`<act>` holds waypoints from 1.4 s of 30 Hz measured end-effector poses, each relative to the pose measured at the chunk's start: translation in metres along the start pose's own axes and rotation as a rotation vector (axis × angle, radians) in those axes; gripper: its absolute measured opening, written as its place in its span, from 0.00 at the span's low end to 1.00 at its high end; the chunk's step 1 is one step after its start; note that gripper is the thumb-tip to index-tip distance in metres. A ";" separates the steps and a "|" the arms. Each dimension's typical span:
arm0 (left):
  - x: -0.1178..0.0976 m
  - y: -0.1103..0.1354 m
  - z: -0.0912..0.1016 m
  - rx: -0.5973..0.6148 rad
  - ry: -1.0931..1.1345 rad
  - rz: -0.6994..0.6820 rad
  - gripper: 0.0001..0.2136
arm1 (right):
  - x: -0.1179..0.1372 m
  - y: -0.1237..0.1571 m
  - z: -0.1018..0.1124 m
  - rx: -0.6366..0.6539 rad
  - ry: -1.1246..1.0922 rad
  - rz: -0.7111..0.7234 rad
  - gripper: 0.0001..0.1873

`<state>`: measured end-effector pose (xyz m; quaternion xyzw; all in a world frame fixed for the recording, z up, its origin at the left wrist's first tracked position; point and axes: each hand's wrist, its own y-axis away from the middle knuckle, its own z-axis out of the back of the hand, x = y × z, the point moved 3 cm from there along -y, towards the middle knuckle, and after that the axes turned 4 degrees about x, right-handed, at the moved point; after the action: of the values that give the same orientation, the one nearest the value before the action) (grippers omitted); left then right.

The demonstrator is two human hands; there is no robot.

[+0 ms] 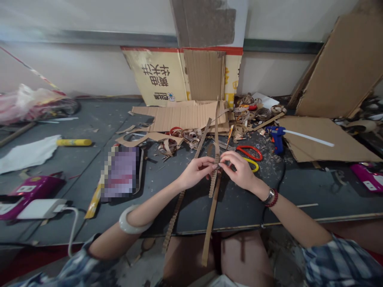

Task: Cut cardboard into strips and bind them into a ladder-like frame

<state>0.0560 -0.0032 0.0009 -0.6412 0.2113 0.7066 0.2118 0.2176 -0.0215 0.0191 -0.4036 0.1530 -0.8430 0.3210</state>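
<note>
My left hand [198, 171] and my right hand [237, 169] meet at mid-table, thumbs and fingers pinched together on a thin cardboard strip [213, 185] with a ridged face. A smooth, longer cardboard strip [211, 231] runs beneath my fingers and hangs over the table's front edge. Another corrugated strip [173, 221] slants past my left hand, partly hidden by the wrist. Just beyond my right hand lie scissors with red handles [249, 152] and a second pair of yellow handles [254, 165], partly covered by the hand.
A blue glue gun [278, 139] with a white glue stick rests to the right, before a flat cardboard sheet [326, 137]. Cardboard scraps [179, 117] and curled strips [245, 113] lie behind my hands. At left are a phone-like object [121, 171], a yellow cutter [94, 201] and a purple power strip [32, 189].
</note>
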 end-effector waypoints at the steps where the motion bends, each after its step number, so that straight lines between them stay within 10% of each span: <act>1: -0.001 0.000 0.000 0.011 -0.009 -0.003 0.12 | 0.000 0.000 0.000 -0.003 0.002 0.007 0.04; 25: -0.004 0.000 0.000 -0.020 -0.011 0.007 0.12 | 0.001 -0.001 -0.001 0.050 -0.029 0.012 0.05; 42: -0.006 0.006 -0.010 0.234 -0.032 0.044 0.15 | -0.001 -0.002 0.001 -0.055 -0.156 -0.082 0.06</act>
<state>0.0609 -0.0143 0.0061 -0.5960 0.3028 0.6918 0.2730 0.2183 -0.0188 0.0205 -0.4825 0.1341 -0.8170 0.2860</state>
